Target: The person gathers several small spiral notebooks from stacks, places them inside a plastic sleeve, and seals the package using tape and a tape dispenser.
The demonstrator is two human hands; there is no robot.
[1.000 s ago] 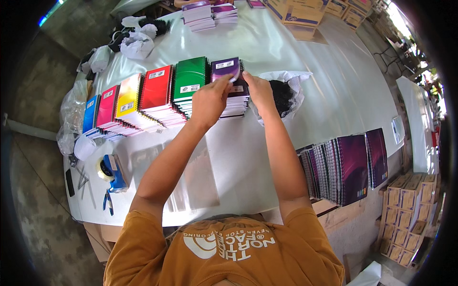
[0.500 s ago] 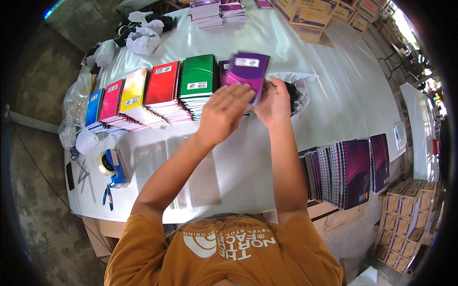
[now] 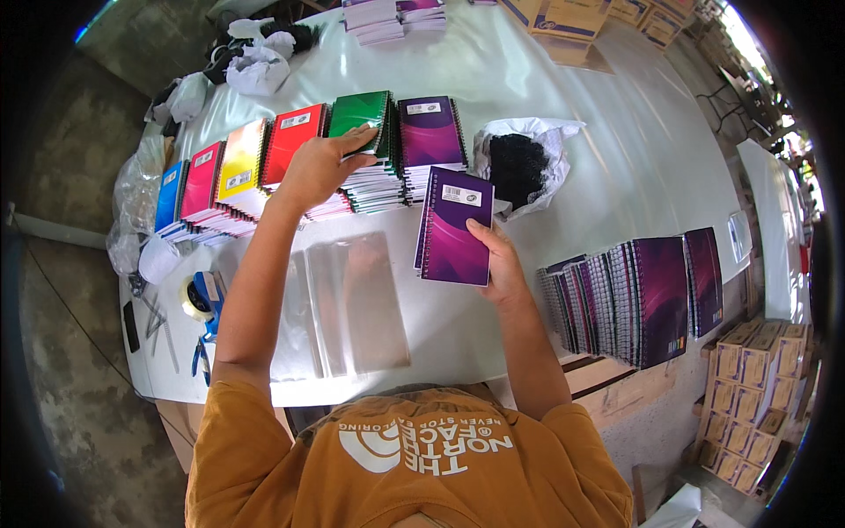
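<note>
Mustard-brown T-shirt, short sleeves, white print

Six notebook stacks stand before me in one row.
My right hand holds at least two purple notebooks; one tape dispenser sits near left.

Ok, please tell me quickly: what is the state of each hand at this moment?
Left hand: touching the top green notebook; whether it grips cannot be told.
Right hand: closed, holding purple notebooks.
</note>
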